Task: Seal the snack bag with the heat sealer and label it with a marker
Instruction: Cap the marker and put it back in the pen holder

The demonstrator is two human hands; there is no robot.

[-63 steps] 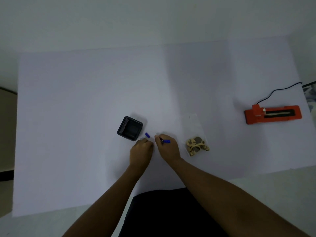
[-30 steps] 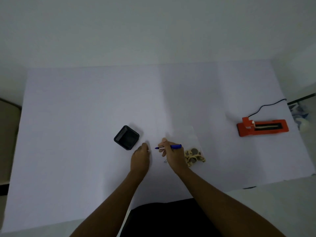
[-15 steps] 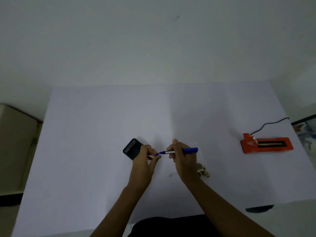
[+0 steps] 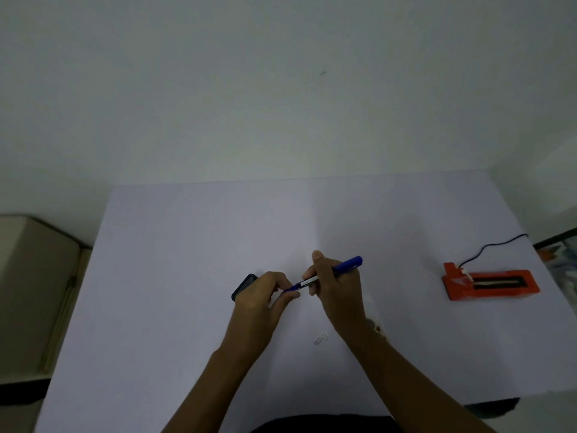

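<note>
Orange heat sealer far right, black tray (half hidden) behind left hand

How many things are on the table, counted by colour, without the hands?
Blue: 1, the blue plastic marker
Black: 1, the black square holder
Orange: 1, the orange heat sealer
Clear: 1, the clear plastic snack bag, mostly hidden
Total: 4

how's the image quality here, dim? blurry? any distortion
Head view: dim, flat light; soft shadows beside the hands; the marker and sealer stay readable, the snack bag behind the right hand is murky; wide-angle lens bends the table edges.
</note>
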